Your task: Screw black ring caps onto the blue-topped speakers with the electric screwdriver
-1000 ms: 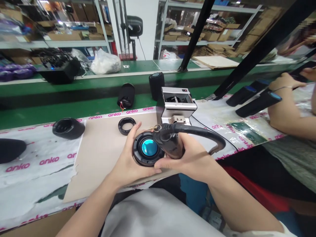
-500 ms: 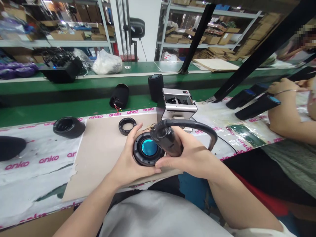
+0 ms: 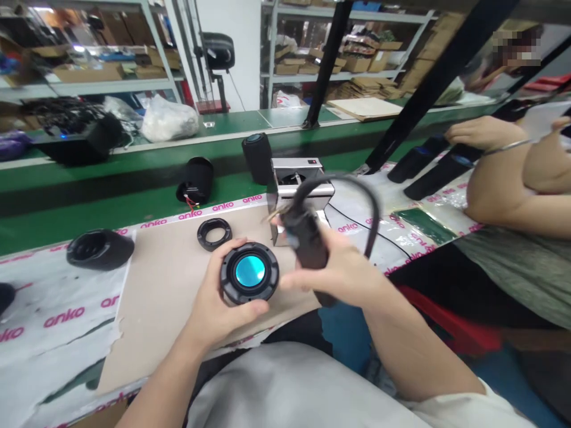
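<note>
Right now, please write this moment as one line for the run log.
left hand: holds round speaker driver | right hand: holds corded black tool

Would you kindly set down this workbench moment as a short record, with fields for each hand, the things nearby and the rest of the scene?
left hand: holds a round black speaker driver with a teal-blue centre
right hand: grips a black corded handheld tool, its cable arching overhead
nearby: a flat black ring lies on a tan cardboard sheet, near a silver metal machine
rest: a co-worker's hand is beside black cylindrical speakers
</note>
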`<action>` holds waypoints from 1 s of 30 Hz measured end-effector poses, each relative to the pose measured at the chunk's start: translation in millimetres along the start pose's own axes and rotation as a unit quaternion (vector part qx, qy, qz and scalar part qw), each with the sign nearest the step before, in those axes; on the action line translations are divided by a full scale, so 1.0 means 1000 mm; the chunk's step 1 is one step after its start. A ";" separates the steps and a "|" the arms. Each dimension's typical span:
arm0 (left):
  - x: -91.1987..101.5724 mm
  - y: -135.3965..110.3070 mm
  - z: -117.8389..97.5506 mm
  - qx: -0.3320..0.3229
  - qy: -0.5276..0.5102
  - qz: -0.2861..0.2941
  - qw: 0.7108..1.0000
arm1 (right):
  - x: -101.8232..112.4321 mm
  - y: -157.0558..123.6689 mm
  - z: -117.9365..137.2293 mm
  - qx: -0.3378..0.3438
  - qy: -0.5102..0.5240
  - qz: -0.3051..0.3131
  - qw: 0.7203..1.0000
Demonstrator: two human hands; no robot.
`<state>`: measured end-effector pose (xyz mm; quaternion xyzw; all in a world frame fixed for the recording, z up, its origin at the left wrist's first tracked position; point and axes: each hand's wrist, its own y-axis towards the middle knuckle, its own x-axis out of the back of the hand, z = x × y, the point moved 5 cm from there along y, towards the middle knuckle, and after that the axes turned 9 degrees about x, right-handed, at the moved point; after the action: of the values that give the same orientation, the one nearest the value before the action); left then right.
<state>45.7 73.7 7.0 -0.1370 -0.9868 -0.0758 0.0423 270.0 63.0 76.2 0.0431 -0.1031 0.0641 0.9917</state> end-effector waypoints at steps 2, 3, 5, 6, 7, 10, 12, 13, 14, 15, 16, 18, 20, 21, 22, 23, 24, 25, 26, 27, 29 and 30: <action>0.001 -0.001 -0.002 0.000 0.022 -0.013 1.000 | 0.031 0.003 0.005 0.042 0.085 -0.129 0.987; 0.002 0.001 -0.003 -0.003 0.031 -0.021 0.999 | 0.048 0.003 0.009 0.075 0.125 -0.201 0.969; -0.001 0.006 -0.005 -0.010 0.048 -0.035 0.998 | 0.074 0.002 0.018 0.146 0.167 -0.314 0.923; -0.004 0.011 -0.006 -0.015 0.054 -0.037 0.998 | 0.082 0.002 0.023 0.175 0.176 -0.346 0.905; -0.009 0.016 -0.006 -0.020 0.059 -0.035 0.997 | 0.086 0.004 0.027 0.203 0.179 -0.363 0.891; -0.027 0.031 -0.008 -0.040 0.058 -0.016 0.997 | 0.085 0.016 0.036 0.267 0.180 -0.362 0.875; -0.036 0.037 -0.008 -0.047 0.055 -0.004 0.997 | 0.076 0.031 0.036 0.276 0.177 -0.327 0.886; -0.039 0.039 -0.008 -0.048 0.055 0.001 0.997 | 0.072 0.040 0.035 0.278 0.182 -0.309 0.891; -0.041 0.039 -0.008 -0.048 0.054 0.003 0.997 | 0.067 0.047 0.033 0.283 0.189 -0.291 0.894; -0.042 0.040 -0.007 -0.048 0.054 0.005 0.997 | 0.064 0.054 0.032 0.293 0.196 -0.280 0.893; -0.042 0.040 -0.007 -0.049 0.054 0.006 0.997 | 0.061 0.059 0.032 0.307 0.201 -0.274 0.889; -0.040 0.039 -0.007 -0.052 0.055 0.005 0.997 | 0.055 0.067 0.030 0.319 0.197 -0.256 0.891; -0.040 0.039 -0.007 -0.054 0.055 0.009 0.997 | 0.050 0.071 0.027 0.307 0.181 -0.247 0.901; -0.040 0.038 -0.007 -0.054 0.054 0.011 0.997 | 0.048 0.073 0.025 0.297 0.171 -0.242 0.908; -0.040 0.039 -0.007 -0.054 0.052 0.014 0.997 | 0.046 0.074 0.023 0.287 0.163 -0.235 0.914; -0.040 0.039 -0.007 -0.055 0.050 0.016 0.997 | 0.044 0.075 0.021 0.282 0.158 -0.231 0.918; -0.040 0.039 -0.006 -0.057 0.048 0.016 0.997 | 0.043 0.076 0.019 0.282 0.158 -0.227 0.919; -0.040 0.039 -0.006 -0.061 0.047 0.014 0.997 | 0.042 0.078 0.018 0.288 0.160 -0.224 0.917; -0.040 0.039 -0.007 -0.067 0.048 0.011 0.997 | 0.041 0.079 0.018 0.297 0.164 -0.225 0.913; -0.040 0.039 -0.007 -0.071 0.049 0.008 0.996 | 0.041 0.079 0.018 0.305 0.167 -0.228 0.909; -0.040 0.040 -0.007 -0.075 0.052 0.003 0.996 | 0.040 0.081 0.018 0.314 0.169 -0.226 0.907; -0.040 0.040 -0.007 -0.072 0.052 0.002 0.996 | 0.039 0.082 0.018 0.314 0.169 -0.221 0.908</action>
<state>95.2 100.1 15.2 -0.1377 -0.9748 -0.1538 0.0841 293.2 147.1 107.7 0.3625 0.1039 -0.1216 0.9182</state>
